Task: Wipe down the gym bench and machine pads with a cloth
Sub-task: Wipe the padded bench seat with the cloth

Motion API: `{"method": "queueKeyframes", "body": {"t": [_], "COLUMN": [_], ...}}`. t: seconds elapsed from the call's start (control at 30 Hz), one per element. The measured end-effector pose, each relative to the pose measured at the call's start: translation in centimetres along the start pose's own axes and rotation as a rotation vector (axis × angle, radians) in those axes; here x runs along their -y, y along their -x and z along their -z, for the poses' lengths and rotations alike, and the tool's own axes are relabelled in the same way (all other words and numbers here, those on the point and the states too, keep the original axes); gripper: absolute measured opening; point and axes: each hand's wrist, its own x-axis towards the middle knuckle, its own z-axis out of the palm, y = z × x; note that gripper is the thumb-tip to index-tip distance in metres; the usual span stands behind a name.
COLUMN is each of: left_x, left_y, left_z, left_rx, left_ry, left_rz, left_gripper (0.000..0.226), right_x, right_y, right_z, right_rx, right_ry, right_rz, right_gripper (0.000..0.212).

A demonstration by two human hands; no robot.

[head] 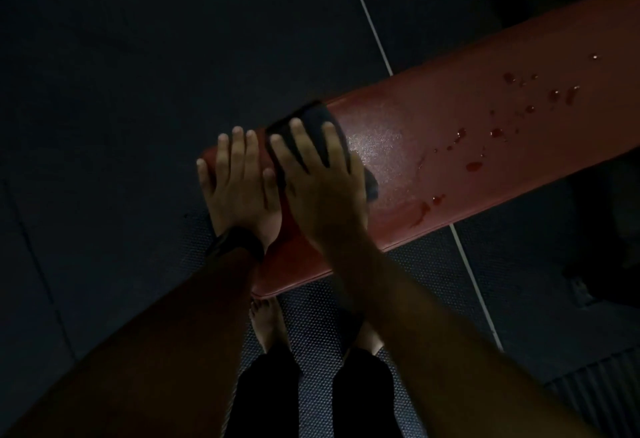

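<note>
Surface point(450, 105): red padded top, running from its near end at 7 o'clock up and away to 2 o'clock, over a dark floor.
Cloth point(313, 114): dark, lying on the surface near that 7 o'clock end, right at the middle of view; pinned under the right grip, one edge poking out at 12 o'clock past the fingertips, a corner showing at 3 o'clock by the heel of the palm.
Right grip point(320, 192): wide open, palm down, fingers straight and spread, pressing on the cloth; nothing curled round it.
Left grip point(239, 181): open too, flat on the bare surface just at 9 o'clock of the right one, fingers straight and pointing to 12 o'clock, thumb close by the cloth's edge; holding nothing.
Wristband point(239, 245): black, on the left wrist, at 6 o'clock of the left grip.
Droplets point(497, 133): scattered on the surface out at 2 o'clock of the cloth, well apart from it.
Smear point(420, 212): closer in, near the surface's 4 o'clock edge.
Sheen point(375, 147): wet-looking glare just at 3 o'clock of the right fingers.
Floor point(121, 91): dark mats, textured below the surface.
White line point(372, 32): thin, down from 12 o'clock, behind the surface, out again toward 5 o'clock.
Feet point(268, 325): bare, at 6 o'clock below the surface end.
Trouser legs point(266, 399): dark, at 6 o'clock of the feet.
</note>
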Motion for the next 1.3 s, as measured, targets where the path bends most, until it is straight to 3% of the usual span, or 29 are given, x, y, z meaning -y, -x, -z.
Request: {"method": "queueKeyframes", "body": {"t": [0.07,0.1,0.23,0.33,0.4,0.47,0.53,0.6,0.67,0.77,0.87,0.93,1.0,1.1,1.13,1.2,1.3], "left_x": [0.0,0.0,-0.2,-0.3,-0.2,-0.2,-0.2,-0.2,-0.1,-0.2,-0.2,0.0,0.1,0.0,-0.1,-0.2,-0.5], "left_y": [0.0,-0.1,0.0,-0.1,-0.1,-0.2,-0.1,-0.1,-0.1,0.0,-0.1,-0.1,0.0,0.0,0.0,0.0,0.0], "left_z": [-0.1,-0.1,0.1,0.1,0.0,-0.2,-0.3,-0.3,-0.2,-0.2,-0.1,-0.1,-0.3,-0.3,-0.3,0.0,0.4], "left_rx": [-0.019,-0.024,-0.031,-0.039,-0.041,-0.052,-0.068,-0.072,-0.064,-0.049,-0.045,-0.042,-0.049,-0.056,-0.049,-0.026,0.006], "left_ry": [-0.002,0.0,-0.002,-0.009,-0.017,-0.022,-0.018,-0.013,-0.015,-0.022,-0.014,-0.017,-0.018,-0.016,-0.016,-0.02,-0.033], "left_rz": [-0.002,-0.002,-0.003,-0.007,-0.011,-0.004,-0.008,-0.016,-0.01,-0.001,-0.008,-0.016,-0.02,-0.021,-0.017,-0.004,0.002], "left_gripper": [0.064,0.064,0.062,0.061,0.061,0.061,0.061,0.061,0.061,0.062,0.061,0.062,0.063,0.062,0.062,0.062,0.062], "right_x": [-2.8,-4.4,-7.5,-3.7,-0.6,0.9,-0.7,-4.0,-7.3,-8.2,-2.9,1.0,2.1,-2.6,-4.7,-7.6,-7.6], "right_y": [-3.2,-4.4,-2.6,1.8,3.8,3.7,1.2,-1.8,-2.9,0.0,5.1,7.0,6.3,2.8,2.2,2.1,4.3], "right_z": [0.4,0.8,1.9,1.1,0.4,-0.1,-0.2,0.3,1.3,1.9,0.5,-0.3,-0.5,-0.5,-0.3,0.4,0.9], "right_rx": [0.056,0.08,0.007,-0.073,-0.051,-0.052,-0.029,0.007,0.052,-0.036,-0.132,-0.11,-0.077,-0.089,-0.075,-0.022,-0.099], "right_ry": [0.044,0.05,-0.014,0.044,0.004,-0.012,-0.007,0.06,0.048,-0.019,-0.009,-0.05,-0.075,0.017,0.049,0.054,0.001], "right_rz": [0.183,0.15,-0.497,-0.606,-0.495,-0.213,0.087,0.209,0.011,-0.53,-0.653,-0.578,-0.383,0.004,0.052,-0.118,-0.634], "right_gripper": [0.054,0.057,0.064,0.068,0.065,0.059,0.053,0.055,0.061,0.067,0.066,0.066,0.057,0.048,0.05,0.061,0.066]}}
